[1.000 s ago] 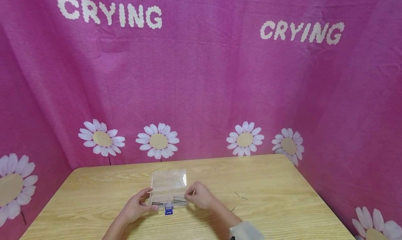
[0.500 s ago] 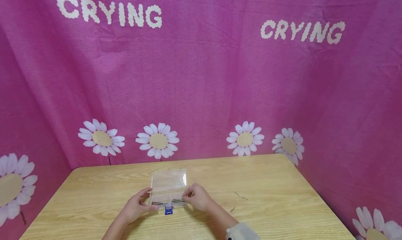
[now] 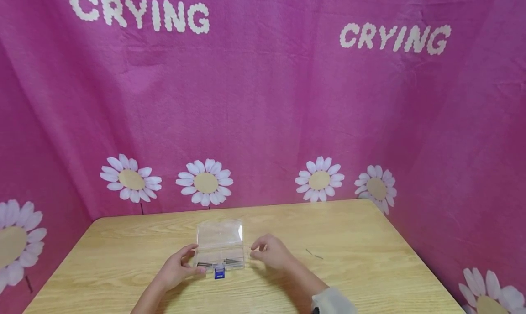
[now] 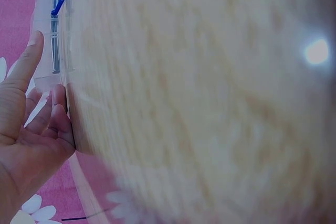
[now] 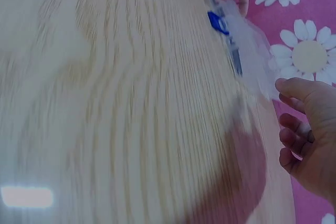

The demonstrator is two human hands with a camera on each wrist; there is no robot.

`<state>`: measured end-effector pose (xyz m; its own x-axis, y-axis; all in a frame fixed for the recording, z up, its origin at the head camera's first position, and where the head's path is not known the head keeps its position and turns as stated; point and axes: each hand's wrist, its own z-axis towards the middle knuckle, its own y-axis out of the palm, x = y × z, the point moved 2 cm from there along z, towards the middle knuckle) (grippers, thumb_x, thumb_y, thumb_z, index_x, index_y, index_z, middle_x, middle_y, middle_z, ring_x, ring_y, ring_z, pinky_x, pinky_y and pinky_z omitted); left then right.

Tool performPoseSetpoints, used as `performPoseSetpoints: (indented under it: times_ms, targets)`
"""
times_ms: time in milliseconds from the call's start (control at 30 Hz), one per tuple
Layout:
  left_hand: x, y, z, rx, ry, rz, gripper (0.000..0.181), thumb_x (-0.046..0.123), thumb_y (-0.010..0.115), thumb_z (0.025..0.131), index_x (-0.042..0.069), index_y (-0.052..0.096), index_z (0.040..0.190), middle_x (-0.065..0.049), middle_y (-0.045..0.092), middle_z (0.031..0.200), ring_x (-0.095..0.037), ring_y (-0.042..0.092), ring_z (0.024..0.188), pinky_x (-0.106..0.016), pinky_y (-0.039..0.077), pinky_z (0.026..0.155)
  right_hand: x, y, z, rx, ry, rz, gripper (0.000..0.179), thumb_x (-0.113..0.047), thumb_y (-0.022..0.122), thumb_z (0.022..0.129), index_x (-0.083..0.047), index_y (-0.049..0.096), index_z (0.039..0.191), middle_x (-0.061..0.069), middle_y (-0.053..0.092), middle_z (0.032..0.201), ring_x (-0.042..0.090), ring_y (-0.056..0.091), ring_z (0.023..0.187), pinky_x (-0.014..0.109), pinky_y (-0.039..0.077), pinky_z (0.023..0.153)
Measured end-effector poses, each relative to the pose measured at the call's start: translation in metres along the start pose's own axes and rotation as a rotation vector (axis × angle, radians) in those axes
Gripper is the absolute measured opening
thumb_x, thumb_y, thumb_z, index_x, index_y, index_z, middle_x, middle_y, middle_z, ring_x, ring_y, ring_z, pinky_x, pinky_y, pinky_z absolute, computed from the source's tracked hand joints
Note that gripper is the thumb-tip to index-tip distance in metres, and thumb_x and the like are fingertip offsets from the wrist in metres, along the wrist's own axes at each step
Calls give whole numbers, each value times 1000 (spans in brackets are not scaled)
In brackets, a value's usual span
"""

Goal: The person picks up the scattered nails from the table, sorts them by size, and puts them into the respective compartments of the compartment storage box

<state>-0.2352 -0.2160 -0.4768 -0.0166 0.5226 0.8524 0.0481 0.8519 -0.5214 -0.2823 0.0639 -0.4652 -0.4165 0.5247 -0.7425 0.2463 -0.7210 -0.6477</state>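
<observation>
A clear plastic box [image 3: 221, 253] stands on the table with its lid [image 3: 219, 233] raised at the back and a blue latch [image 3: 219, 273] at the front. Dark, thin metal pieces like nails or screws lie in its left [image 3: 204, 264] and right [image 3: 232, 261] compartments. My left hand [image 3: 176, 269] holds the box by its left side, thumb at the front corner and fingers around the side. Just right of the box, my right hand [image 3: 273, 253] is in the air with loosely bent fingers; nothing shows between them.
Two thin metal pieces [image 3: 314, 253] lie on the wooden table [image 3: 370, 268], to the right of my right hand. A pink curtain [image 3: 263, 99] with white flowers and lettering hangs behind and at both sides of the table.
My right hand has drawn back from the box's right compartment to the right, its fingers now apart. The left hand keeps holding the box. My right forearm now covers a loose piece on the table.
</observation>
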Motion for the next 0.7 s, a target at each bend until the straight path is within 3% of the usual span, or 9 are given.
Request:
performPoseSetpoints:
  times_ms: [167,433,700]
  targets:
    - [0,-1,0,2,-21,0,82,23,84,67,2,44,135,-25,53,125,-17,59,85,-33,48,78,9,-17,-8,-6,30,-6,21,-18,68,82,-2,68,95,6,55,85,12,49,73,24,43,63]
    - [2,-2,0,-1,-5,8,81,22,83,68,1,44,135,-28,52,126,-18,59,87,-34,49,79,25,-51,-25,40,59,-71,19,-19,68,84,-4,68,94,7,61,95,15,51,83,29,42,69]
    - [0,-1,0,4,-14,10,81,24,84,67,2,45,135,-26,54,125,-17,58,86,-33,48,77,49,-80,-42,69,111,-18,25,-21,71,81,-1,66,96,5,57,82,14,50,73,25,43,61]
